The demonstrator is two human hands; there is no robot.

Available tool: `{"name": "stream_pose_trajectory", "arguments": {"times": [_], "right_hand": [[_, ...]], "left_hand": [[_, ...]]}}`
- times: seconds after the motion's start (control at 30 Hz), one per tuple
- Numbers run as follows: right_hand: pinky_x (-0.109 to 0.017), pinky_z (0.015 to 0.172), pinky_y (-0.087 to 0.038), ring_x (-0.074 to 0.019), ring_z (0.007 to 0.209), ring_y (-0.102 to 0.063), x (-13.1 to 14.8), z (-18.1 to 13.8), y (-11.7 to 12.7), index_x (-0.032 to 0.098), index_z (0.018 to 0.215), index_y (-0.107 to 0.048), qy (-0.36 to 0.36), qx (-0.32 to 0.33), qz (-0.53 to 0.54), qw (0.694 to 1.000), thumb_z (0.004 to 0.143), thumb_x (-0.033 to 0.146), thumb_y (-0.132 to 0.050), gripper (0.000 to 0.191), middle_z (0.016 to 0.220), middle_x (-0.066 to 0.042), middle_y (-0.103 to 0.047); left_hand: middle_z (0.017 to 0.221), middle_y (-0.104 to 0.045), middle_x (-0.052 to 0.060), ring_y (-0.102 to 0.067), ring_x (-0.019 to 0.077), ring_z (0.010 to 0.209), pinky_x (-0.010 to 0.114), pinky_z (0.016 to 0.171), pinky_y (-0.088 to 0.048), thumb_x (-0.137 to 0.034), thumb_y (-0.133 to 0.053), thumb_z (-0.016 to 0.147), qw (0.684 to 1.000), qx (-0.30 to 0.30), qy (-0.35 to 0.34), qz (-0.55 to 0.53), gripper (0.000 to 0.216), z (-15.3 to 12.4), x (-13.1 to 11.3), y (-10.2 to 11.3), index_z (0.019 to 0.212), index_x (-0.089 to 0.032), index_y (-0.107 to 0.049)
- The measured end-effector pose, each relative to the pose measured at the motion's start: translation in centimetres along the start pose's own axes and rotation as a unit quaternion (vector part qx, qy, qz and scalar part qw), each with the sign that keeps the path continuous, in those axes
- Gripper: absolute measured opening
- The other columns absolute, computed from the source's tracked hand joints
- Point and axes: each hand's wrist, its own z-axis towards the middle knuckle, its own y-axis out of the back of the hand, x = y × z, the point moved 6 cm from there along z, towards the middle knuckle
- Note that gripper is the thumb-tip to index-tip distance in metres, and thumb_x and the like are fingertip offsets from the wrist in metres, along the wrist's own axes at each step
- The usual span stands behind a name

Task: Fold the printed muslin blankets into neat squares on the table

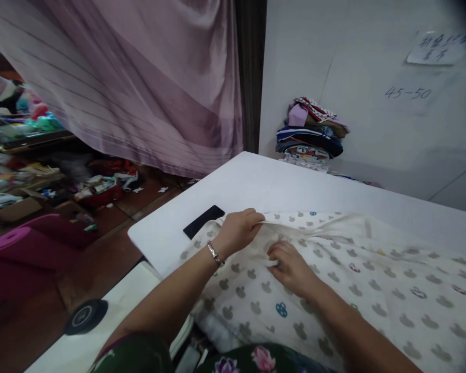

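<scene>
A white cloth [373, 290] printed with grey animal-head shapes and a few coloured ones is spread over the white table and hangs off its near edge. My left hand [243, 228], with a silver bracelet at the wrist, pinches a raised edge of this cloth. Just right of it and nearer to me, my right hand [289, 264] grips another fold of the same cloth between thumb and fingers. Between the two hands the fabric is bunched and lifted slightly. Part of the fold is hidden behind the right-hand fingers.
The white table [252, 181] has a dark phone-like slab [204, 221] at its left side. Beyond it, a stack of folded clothes [310, 134] stands by the wall. A lower white surface [120, 300] holds a round black object [86, 317]. A pink curtain [171, 83] hangs behind.
</scene>
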Motion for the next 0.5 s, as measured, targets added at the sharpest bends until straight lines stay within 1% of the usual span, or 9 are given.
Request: {"name": "stream_pose_trajectory", "arguments": {"times": [0.03, 0.1, 0.2, 0.27, 0.33, 0.4, 0.5], "right_hand": [[-0.039, 0.078, -0.041, -0.0212, 0.088, -0.051, 0.1, -0.1, -0.3, 0.019, 0.076, -0.051, 0.006, 0.015, -0.020, 1.000, 0.075, 0.017, -0.056, 0.006, 0.089, -0.006, -0.058], [-0.037, 0.075, -0.041, -0.0203, 0.085, -0.051, 0.7, -0.2, -0.5, 0.019, 0.078, -0.053, 0.034, 0.020, -0.043, 0.998, 0.080, 0.019, -0.053, 0.003, 0.085, -0.006, -0.058], [-0.035, 0.071, -0.041, -0.0184, 0.081, -0.051, 2.2, -0.2, 0.2, 0.020, 0.089, -0.057, 0.086, -0.009, -0.048, 0.995, 0.086, 0.017, -0.046, 0.013, 0.084, -0.006, -0.059], [-0.034, 0.070, -0.042, -0.0176, 0.079, -0.052, 3.0, -0.2, 0.8, 0.022, 0.094, -0.059, 0.107, -0.035, -0.041, 0.993, 0.086, 0.017, -0.046, 0.016, 0.085, -0.005, -0.060], [-0.033, 0.070, -0.044, -0.0171, 0.080, -0.054, 3.4, -0.1, 1.3, 0.024, 0.098, -0.059, 0.113, -0.058, -0.022, 0.992, 0.085, 0.016, -0.048, 0.018, 0.085, -0.004, -0.060], [-0.033, 0.071, -0.045, -0.0174, 0.082, -0.055, 3.3, 0.1, 1.7, 0.025, 0.099, -0.060, 0.109, -0.079, 0.001, 0.991, 0.085, 0.015, -0.048, 0.020, 0.087, -0.004, -0.061], [-0.033, 0.071, -0.046, -0.0175, 0.083, -0.056, 2.5, 0.6, 2.1, 0.026, 0.097, -0.062, 0.068, -0.109, 0.025, 0.991, 0.086, 0.018, -0.046, 0.021, 0.089, -0.004, -0.061]], "left_hand": [[0.085, -0.061, 0.001, -0.056, 0.0136, 0.076, 0.024, 0.066, -0.040, -0.024, -0.047, 0.083, 1.000, 0.014, 0.006, -0.003, 0.019, -0.1, -0.1, -0.4, 0.095, -0.023, -0.063], [0.086, -0.062, 0.001, -0.056, 0.0139, 0.077, 0.024, 0.068, -0.040, -0.025, -0.050, 0.082, 0.999, 0.023, 0.029, -0.037, 0.017, -0.5, 0.0, -1.2, 0.093, -0.023, -0.063], [0.078, -0.063, 0.000, -0.054, 0.0125, 0.071, 0.024, 0.065, -0.040, -0.027, -0.054, 0.080, 0.989, 0.011, 0.073, -0.125, 0.013, -1.3, 0.3, -1.8, 0.085, -0.021, -0.065], [0.072, -0.061, -0.001, -0.053, 0.0116, 0.066, 0.023, 0.061, -0.039, -0.029, -0.057, 0.077, 0.978, 0.010, 0.100, -0.184, 0.012, -1.7, 0.5, -2.0, 0.080, -0.020, -0.065], [0.070, -0.061, -0.001, -0.052, 0.0113, 0.065, 0.022, 0.059, -0.039, -0.030, -0.059, 0.075, 0.963, 0.023, 0.121, -0.241, 0.013, -2.0, 0.6, -2.3, 0.078, -0.019, -0.065], [0.073, -0.062, 0.000, -0.052, 0.0116, 0.067, 0.022, 0.059, -0.040, -0.031, -0.059, 0.075, 0.940, 0.051, 0.131, -0.310, 0.016, -2.2, 0.5, -2.7, 0.078, -0.017, -0.065], [0.077, -0.063, 0.002, -0.054, 0.0119, 0.069, 0.022, 0.060, -0.042, -0.032, -0.055, 0.079, 0.901, 0.102, 0.128, -0.402, 0.020, -2.5, 0.0, -3.0, 0.085, -0.015, -0.065]]}}
